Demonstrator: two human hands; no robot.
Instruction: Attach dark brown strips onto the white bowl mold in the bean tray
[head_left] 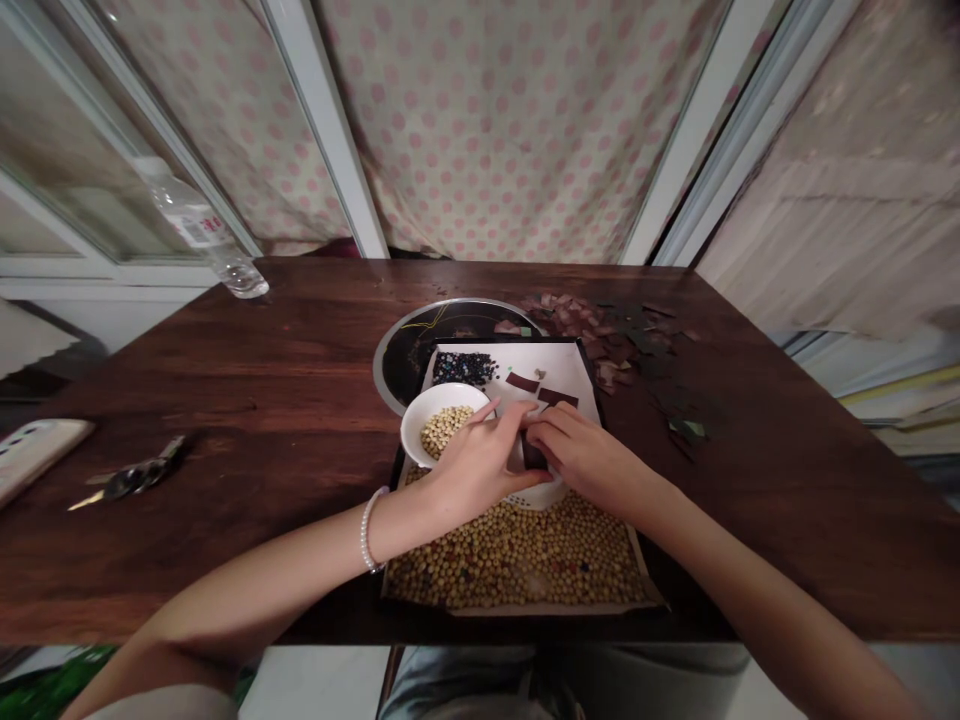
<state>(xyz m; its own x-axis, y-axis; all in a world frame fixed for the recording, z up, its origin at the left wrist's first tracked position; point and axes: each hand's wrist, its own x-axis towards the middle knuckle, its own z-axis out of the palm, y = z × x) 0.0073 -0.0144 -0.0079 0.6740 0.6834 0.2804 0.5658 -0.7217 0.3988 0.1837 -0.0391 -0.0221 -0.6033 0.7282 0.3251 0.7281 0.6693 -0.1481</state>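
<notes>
Over the middle of a shallow tray (651,585), my left hand (487,455) and my right hand (574,445) meet around a small dark brown piece (534,457). Both hands have their fingers bent against it. Beneath them a second white bowl (536,497) shows only in part. To the left, a white bowl (426,405) holds pale yellow beads. Many yellow beads (517,560) cover the near part of the tray. Dark beads (463,367) lie at its back left, and brown strips (558,397) rest on the white lining behind my hands.
Behind the tray is a round dark plate (397,360). Brown and green scraps (592,335) are scattered at the back right. A plastic bottle (206,235) stands back left; keys (139,477) and a phone (37,450) lie on the wooden table (300,400) at left.
</notes>
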